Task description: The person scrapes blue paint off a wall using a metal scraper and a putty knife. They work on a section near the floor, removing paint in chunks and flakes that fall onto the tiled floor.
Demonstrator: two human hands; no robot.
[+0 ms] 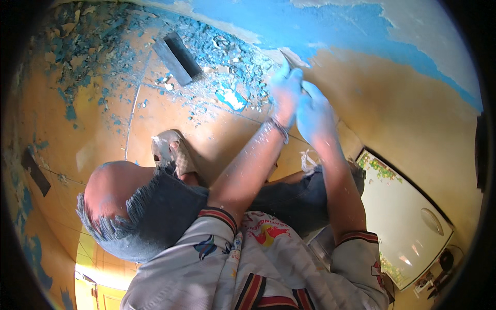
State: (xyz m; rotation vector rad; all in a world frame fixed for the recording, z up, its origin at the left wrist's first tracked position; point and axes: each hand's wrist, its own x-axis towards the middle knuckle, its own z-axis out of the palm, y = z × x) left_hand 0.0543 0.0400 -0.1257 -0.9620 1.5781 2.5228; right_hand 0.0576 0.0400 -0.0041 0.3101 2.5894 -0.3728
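My left hand point(285, 97), coated in pale blue dust, grips a scraping tool near its thin metal blade point(287, 57). The blade meets the foot of the wall point(267, 23), where blue paint borders bare grey patches. Just behind and to the right, my right hand point(317, 112) is closed around the rear of the same tool. Both hands are slightly blurred, and the fingers hide most of the handle. Blue paint chips point(248, 73) lie on the floor to the left of my hands, among them a larger blue-and-white flake point(231, 97).
A dark rectangular block point(177, 58) lies among the debris. Thicker paint flakes point(81, 42) heap at upper left. A flat dark strip point(35, 172) rests at far left. My slippered foot point(174, 151) is on the tiled floor point(104, 143). A white refrigerator point(399, 217) stands to my right.
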